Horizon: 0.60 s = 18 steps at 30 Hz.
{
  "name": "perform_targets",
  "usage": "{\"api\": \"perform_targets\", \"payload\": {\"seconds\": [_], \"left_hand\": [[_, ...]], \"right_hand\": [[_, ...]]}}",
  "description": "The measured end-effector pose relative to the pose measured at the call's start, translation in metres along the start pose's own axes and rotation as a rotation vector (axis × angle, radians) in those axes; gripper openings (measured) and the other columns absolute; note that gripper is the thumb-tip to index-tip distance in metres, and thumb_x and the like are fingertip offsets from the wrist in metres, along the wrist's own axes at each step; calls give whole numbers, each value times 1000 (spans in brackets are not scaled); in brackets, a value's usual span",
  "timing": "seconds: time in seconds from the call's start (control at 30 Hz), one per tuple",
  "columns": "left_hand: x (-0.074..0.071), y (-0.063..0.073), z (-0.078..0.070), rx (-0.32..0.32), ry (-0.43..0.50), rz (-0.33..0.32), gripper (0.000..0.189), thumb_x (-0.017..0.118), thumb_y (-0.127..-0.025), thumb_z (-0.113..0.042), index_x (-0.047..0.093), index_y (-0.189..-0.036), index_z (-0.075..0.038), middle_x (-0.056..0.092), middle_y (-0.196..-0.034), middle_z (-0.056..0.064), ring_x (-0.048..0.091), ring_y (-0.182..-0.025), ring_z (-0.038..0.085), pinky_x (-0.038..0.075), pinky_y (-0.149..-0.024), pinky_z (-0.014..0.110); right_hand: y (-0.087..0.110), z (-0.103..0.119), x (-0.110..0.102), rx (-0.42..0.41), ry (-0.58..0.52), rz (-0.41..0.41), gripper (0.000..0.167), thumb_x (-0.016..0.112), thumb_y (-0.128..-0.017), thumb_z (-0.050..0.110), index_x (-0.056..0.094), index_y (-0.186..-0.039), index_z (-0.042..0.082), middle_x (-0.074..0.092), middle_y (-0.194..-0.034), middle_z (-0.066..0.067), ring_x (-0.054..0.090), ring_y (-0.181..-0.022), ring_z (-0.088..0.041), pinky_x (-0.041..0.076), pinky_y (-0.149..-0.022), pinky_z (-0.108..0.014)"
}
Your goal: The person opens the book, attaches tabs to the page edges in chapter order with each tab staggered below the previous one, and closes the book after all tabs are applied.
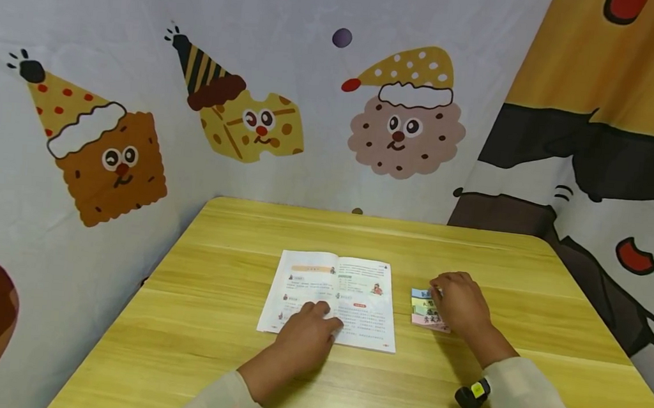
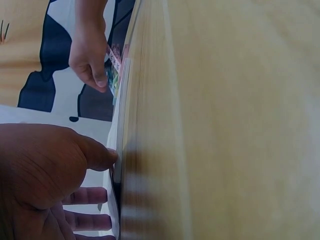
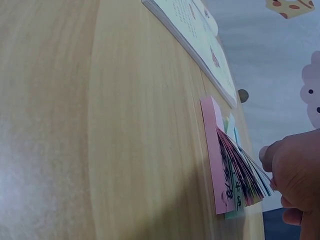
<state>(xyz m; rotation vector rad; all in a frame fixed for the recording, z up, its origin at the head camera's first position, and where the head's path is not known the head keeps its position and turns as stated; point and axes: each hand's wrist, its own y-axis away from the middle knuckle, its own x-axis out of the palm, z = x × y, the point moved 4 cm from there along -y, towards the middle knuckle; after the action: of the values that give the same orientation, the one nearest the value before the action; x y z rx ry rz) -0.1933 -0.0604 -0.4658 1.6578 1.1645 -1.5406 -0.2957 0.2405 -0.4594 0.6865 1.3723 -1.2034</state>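
Observation:
An open book [image 1: 360,322] with printed pages lies flat on the table. My left hand [image 1: 306,337] rests on its lower middle, fingers loosely spread. In the left wrist view the thumb of that left hand [image 2: 45,170] touches the book's edge. To the right of the book lies a pad of colored sticky notes [image 1: 424,308] in blue, yellow, green and pink bands with dark handwriting. My right hand [image 1: 462,304] pinches the far right part of the pad. In the right wrist view the sticky notes [image 3: 215,160] fan upward toward the fingertips of the right hand [image 3: 300,170].
The wooden table [image 1: 211,284] meets a white cloth backdrop [image 1: 305,189] with cartoon figures behind and at the sides. A small black device with a yellow face [image 1: 477,389] sits at the right wrist.

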Motion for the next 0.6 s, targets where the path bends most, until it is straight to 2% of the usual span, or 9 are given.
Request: {"api": "perform_targets", "payload": {"seconds": [0.23, 0.6], "left_hand": [[2, -1, 1, -3, 2, 5, 25, 69, -96, -19, 76, -120, -21, 61, -117, 7, 56, -98, 26, 51, -73, 36], [0, 2, 1, -5, 9, -34, 23, 71, -95, -18, 76, -117, -21, 61, -116, 7, 56, -99, 26, 51, -70, 36]], "right_hand": [[-2, -2, 5, -2, 19, 30, 22, 71, -98, 19, 76, -111, 2, 68, -121, -21, 54, -120, -47, 43, -99, -63], [-2, -2, 9, -12, 35, 60, 20, 69, -99, 19, 76, -110, 4, 66, -123, -21, 53, -121, -47, 43, -98, -63]]}}
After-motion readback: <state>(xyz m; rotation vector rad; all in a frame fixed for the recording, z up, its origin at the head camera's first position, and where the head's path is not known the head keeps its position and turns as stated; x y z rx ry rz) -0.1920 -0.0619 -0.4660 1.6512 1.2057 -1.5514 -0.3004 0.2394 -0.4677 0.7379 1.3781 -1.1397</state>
